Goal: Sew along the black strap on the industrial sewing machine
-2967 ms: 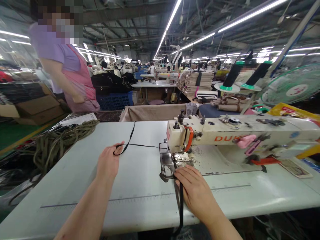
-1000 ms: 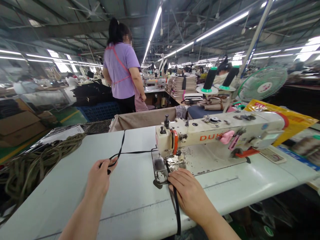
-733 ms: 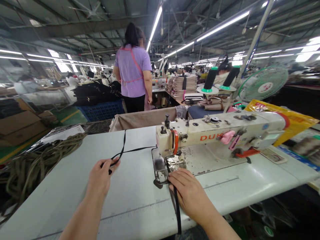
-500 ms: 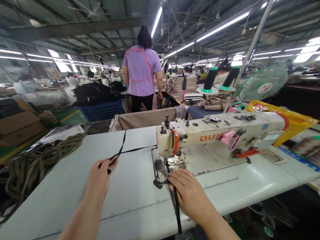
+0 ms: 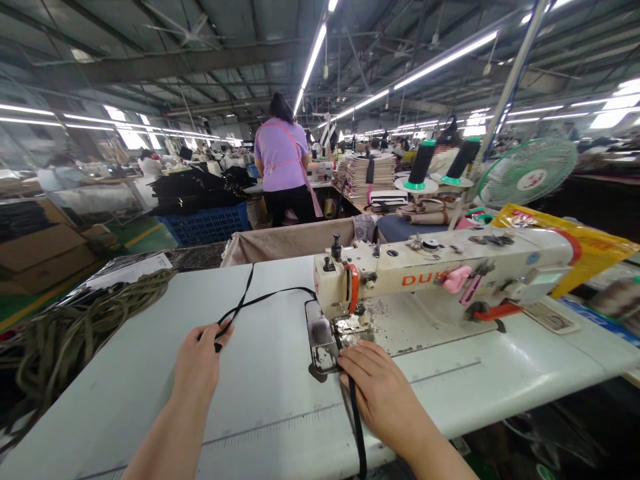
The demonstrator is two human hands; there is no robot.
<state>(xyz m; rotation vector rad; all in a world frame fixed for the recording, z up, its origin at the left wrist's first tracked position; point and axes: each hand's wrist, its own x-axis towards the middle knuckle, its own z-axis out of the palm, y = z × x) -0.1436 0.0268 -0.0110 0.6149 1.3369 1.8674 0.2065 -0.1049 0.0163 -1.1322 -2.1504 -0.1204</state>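
My left hand pinches a narrow black strap above the left part of the machine table. The strap crosses itself just beyond my fingertips, and one stretch runs right, behind the head of a white sewing machine. Small dark bits show between my left fingers, too hidden to name. Close in front of the presser foot, my right hand lies with its fingers together on another stretch of black strap. That stretch hangs over the table's front edge.
Olive straps lie piled at the left. Behind the table is a beige cloth-lined bin; beyond it a person in a purple shirt bends forward. Black thread cones, a green fan and a yellow bag stand at the right.
The strap between my left hand and the machine has gone from taut to slack, bowing upward. Both hands stay nearly in place. The person behind has bent forward.
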